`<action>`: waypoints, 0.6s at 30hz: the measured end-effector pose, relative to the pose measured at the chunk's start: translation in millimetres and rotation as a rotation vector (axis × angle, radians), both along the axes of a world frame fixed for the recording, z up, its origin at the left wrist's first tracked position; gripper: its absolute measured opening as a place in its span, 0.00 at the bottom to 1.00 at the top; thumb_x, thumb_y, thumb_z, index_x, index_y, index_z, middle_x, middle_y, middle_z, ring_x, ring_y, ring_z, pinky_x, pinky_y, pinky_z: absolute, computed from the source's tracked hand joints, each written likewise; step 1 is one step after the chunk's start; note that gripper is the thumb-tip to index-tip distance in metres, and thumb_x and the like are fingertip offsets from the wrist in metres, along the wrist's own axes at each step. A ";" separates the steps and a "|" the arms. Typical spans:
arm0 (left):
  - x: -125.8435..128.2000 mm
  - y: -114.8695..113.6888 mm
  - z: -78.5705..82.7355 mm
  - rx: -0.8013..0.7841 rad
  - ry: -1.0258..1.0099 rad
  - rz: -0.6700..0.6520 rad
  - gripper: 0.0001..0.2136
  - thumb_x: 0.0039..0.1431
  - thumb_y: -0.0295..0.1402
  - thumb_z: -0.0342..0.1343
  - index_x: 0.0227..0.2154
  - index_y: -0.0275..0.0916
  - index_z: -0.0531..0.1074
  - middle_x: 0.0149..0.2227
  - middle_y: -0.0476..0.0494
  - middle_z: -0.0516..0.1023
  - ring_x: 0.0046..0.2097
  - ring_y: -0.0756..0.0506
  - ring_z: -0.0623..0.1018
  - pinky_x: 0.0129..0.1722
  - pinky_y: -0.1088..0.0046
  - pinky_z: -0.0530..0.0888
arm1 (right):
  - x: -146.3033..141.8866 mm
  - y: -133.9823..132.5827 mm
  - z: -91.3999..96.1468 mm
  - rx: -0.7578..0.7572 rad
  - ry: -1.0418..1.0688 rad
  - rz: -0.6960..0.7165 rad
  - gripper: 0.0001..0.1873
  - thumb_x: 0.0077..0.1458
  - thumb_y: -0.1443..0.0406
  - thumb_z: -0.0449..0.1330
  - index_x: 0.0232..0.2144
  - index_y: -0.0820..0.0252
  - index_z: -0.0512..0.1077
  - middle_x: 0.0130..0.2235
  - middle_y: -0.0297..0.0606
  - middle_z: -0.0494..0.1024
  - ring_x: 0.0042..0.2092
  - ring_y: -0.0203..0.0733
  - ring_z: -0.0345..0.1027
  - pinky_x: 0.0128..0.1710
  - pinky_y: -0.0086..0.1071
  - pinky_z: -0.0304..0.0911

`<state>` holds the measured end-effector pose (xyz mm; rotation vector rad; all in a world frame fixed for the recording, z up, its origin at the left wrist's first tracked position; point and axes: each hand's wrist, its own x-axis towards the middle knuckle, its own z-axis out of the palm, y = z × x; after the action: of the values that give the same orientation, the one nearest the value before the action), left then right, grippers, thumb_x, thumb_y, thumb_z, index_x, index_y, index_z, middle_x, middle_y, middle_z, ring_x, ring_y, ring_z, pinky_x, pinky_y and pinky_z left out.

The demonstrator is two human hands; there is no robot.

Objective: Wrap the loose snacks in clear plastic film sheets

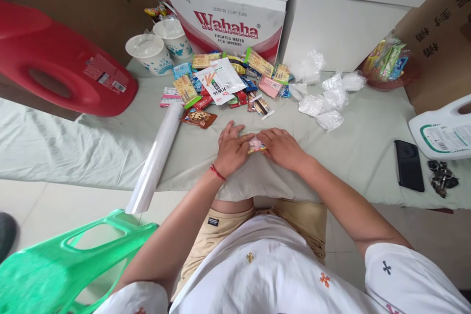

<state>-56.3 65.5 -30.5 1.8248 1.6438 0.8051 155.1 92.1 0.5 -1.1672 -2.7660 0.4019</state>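
Observation:
A small pink-and-yellow snack packet (pixel 256 144) lies on the cloth-covered table near its front edge, partly hidden by my fingers. My left hand (pixel 232 149) pinches its left end with thumb and forefinger, while the other fingers stretch forward over the cloth. From the other side, my right hand (pixel 281 147) has its bent fingers closed on the right end. Just beyond the hands is a pile of wrapped snacks (pixel 186 89), with a white pouch (pixel 220 81) on top. A roll of clear plastic film (pixel 156 159) lies left of my left hand.
Crumpled clear-plastic bundles (pixel 326 103) sit right of the pile. Two paper cups (pixel 150 54) and a red jug (pixel 66 59) stand left. A Wahaha carton (pixel 228 24) stands behind. A bowl of snacks (pixel 390 68), phone (pixel 409 166) and keys (pixel 442 178) are right; a green stool (pixel 73 260) is lower left.

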 end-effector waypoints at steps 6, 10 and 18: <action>-3.1 -16.5 24.5 -0.142 -1.004 -0.046 0.31 0.59 0.52 0.62 0.63 0.48 0.70 0.64 0.39 0.73 0.68 0.35 0.68 0.69 0.49 0.64 | 10.9 -2.3 35.5 -0.357 0.412 -0.073 0.22 0.65 0.52 0.61 0.53 0.60 0.71 0.46 0.44 0.79 0.48 0.49 0.71 0.47 0.40 0.68; 16.9 -29.4 36.6 -0.396 -1.411 -0.090 0.30 0.47 0.46 0.74 0.52 0.43 0.76 0.49 0.38 0.82 0.54 0.37 0.80 0.54 0.60 0.78 | -5.2 -34.4 28.8 -0.861 0.827 0.007 0.30 0.64 0.40 0.56 0.50 0.59 0.72 0.43 0.38 0.78 0.44 0.44 0.72 0.42 0.35 0.69; 37.9 -28.2 31.7 -0.423 -1.484 0.163 0.20 0.47 0.30 0.75 0.41 0.41 0.73 0.37 0.49 0.81 0.41 0.46 0.83 0.40 0.72 0.80 | -25.1 -79.8 -20.0 -0.686 0.942 -0.448 0.29 0.64 0.40 0.57 0.46 0.60 0.70 0.41 0.40 0.78 0.41 0.43 0.72 0.42 0.35 0.69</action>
<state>-18.4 37.2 1.1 0.4134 0.7967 1.2679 130.1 12.3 -19.6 -1.1985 -1.5313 1.4439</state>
